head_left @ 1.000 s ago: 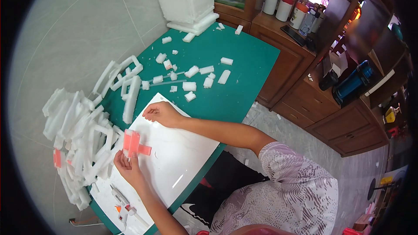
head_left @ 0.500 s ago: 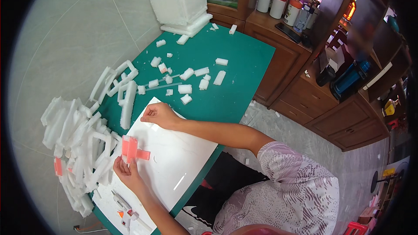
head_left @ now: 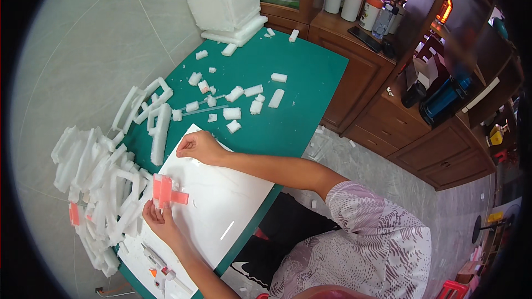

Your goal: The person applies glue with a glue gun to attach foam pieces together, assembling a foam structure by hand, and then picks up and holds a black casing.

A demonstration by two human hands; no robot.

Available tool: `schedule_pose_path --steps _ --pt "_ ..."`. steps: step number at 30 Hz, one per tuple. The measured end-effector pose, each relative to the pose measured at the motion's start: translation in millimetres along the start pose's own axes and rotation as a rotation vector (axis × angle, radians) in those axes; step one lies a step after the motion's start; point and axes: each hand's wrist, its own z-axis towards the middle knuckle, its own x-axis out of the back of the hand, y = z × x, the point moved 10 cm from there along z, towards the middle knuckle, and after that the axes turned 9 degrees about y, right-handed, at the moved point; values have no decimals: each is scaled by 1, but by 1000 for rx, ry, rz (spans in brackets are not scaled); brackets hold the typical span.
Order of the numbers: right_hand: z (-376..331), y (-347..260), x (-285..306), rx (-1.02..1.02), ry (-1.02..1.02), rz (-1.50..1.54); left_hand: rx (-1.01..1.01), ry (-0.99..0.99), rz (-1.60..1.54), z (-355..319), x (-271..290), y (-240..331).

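A pink foam piece point(head_left: 162, 190), built of crossing strips, stands over the left part of the white board point(head_left: 221, 210). My left hand point(head_left: 160, 222) pinches its near end between thumb and fingertips. Beyond it, my right hand point(head_left: 200, 148) is low over the board's far corner, fingertips pressed together; whatever they hold, if anything, is too small to make out. Near the board's front left edge lies a white and grey glue gun point(head_left: 158, 266) with an orange part.
A heap of white foam strips and frames point(head_left: 105, 182) fills the table's left side. White foam chunks point(head_left: 233, 113) and thin clear sticks point(head_left: 205, 109) lie across the green tabletop point(head_left: 310, 77). A large white foam box point(head_left: 221, 5) stands at the far end, beside wooden cabinets point(head_left: 354, 72).
The view has shifted slightly. Both hands and the pink foam piece keep nearly the same places, and neither grip visibly changes.
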Motion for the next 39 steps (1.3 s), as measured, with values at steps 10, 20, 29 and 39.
schedule_pose_path --steps 10,20,29,39 --pt "5 9 4 -33 53 -61 -13 -3 10 0 -1 7" --pt "4 3 1 39 19 93 1 15 13 -1 0 5" --pt "3 -5 5 69 53 -53 -5 7 6 0 0 4" --pt "3 -2 7 20 72 9 -4 6 9 -1 -1 6"
